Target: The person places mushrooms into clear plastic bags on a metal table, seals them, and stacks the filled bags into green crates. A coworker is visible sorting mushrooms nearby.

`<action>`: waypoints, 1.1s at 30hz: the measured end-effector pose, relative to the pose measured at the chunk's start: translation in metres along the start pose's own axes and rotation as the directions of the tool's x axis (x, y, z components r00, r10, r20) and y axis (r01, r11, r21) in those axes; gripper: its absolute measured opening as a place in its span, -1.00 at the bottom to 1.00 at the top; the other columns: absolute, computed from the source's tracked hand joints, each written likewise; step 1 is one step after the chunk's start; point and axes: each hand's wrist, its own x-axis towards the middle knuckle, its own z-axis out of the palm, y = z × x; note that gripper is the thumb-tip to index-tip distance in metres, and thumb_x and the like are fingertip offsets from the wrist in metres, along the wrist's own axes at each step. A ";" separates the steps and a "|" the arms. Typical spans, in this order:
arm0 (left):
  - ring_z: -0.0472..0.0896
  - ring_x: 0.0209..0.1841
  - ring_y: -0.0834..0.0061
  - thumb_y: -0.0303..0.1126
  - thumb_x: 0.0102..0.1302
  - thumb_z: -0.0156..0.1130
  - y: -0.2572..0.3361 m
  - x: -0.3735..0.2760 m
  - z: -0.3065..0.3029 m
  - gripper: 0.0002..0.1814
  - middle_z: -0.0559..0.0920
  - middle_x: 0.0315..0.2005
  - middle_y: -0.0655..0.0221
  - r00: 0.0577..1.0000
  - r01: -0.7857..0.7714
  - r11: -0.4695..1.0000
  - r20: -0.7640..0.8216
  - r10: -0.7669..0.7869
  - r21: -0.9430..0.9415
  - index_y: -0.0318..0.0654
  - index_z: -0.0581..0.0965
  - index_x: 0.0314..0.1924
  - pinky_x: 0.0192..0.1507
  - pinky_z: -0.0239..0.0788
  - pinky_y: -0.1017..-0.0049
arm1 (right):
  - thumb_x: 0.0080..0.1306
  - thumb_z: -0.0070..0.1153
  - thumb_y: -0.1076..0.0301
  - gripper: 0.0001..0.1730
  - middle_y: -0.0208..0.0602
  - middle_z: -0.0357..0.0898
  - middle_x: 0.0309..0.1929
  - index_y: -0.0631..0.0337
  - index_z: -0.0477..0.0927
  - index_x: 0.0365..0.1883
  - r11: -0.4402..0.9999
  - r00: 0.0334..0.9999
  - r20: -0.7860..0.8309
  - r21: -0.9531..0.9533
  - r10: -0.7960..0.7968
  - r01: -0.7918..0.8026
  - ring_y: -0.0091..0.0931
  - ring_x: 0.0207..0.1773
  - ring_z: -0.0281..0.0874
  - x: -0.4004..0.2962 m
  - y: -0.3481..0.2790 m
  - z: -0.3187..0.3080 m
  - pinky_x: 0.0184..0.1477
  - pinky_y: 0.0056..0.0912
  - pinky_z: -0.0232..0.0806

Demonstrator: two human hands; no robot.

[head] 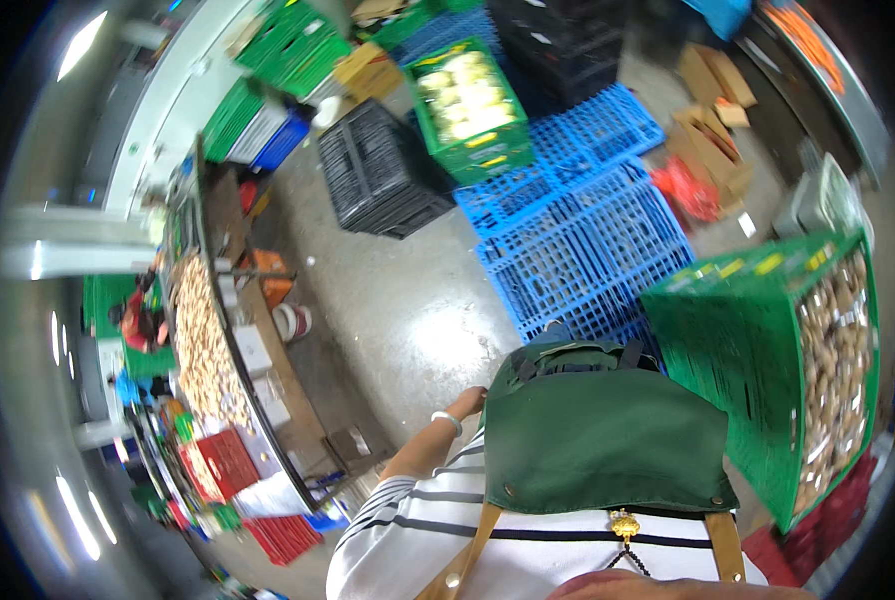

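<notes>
My left hand (476,399), with a pale bangle (447,421) on its wrist, hangs beside the green apron (605,427) I wear. Its fingers are mostly hidden by the apron's edge, so whether they hold anything cannot be told. My right hand is out of view. Before me lie blue plastic pallets (582,247) on the concrete floor (387,315). Close on my right rises a stack of green plastic crates (725,352), its top filled with round brown produce (830,382) under shiny clear wrapping.
Ahead, a green crate (485,161) of pale round produce (466,94) stands near black crates (380,172). Cardboard boxes (710,161) and a red plastic bag (687,191) lie right of the pallets. Leftward, a long table (230,330) bears loose tan produce (204,337); a person (144,322) is beyond it.
</notes>
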 end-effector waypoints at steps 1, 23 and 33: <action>0.69 -0.11 0.08 -0.11 0.35 0.19 -0.007 0.018 -0.006 -0.64 0.73 -0.19 0.06 0.980 0.187 0.980 0.088 -0.181 -0.070 -0.20 0.68 -0.05 -0.02 0.48 0.15 | 0.56 -0.09 0.05 -0.49 -0.14 0.58 0.18 0.23 0.51 0.27 0.998 0.996 0.089 -0.057 -0.001 0.006 -0.25 0.15 0.58 0.005 -0.010 0.043 0.32 -0.11 0.37; 0.54 -0.53 0.43 -0.43 0.41 0.17 -0.149 -0.152 -0.007 -0.87 0.62 -0.50 0.30 0.085 -0.503 -0.182 0.161 -0.983 -0.845 -0.32 0.58 -0.13 -0.49 0.41 0.49 | 0.51 -0.02 0.22 -0.63 -0.21 0.66 0.01 0.29 0.59 0.11 -0.022 0.356 0.734 -0.422 0.579 0.906 -0.35 0.00 0.62 -0.102 0.048 0.838 0.07 -0.18 0.46; 0.56 -0.53 0.48 -0.42 0.43 0.19 -0.302 -0.080 -0.033 -0.92 0.64 -0.47 0.34 0.139 -0.076 -0.367 0.355 -0.925 -0.927 -0.24 0.58 -0.18 -0.50 0.42 0.50 | 0.47 -0.01 0.23 -0.67 -0.17 0.68 -0.04 0.23 0.61 0.04 -0.244 0.316 0.725 -0.206 0.612 0.947 -0.28 -0.02 0.63 -0.186 0.217 1.095 0.04 -0.14 0.45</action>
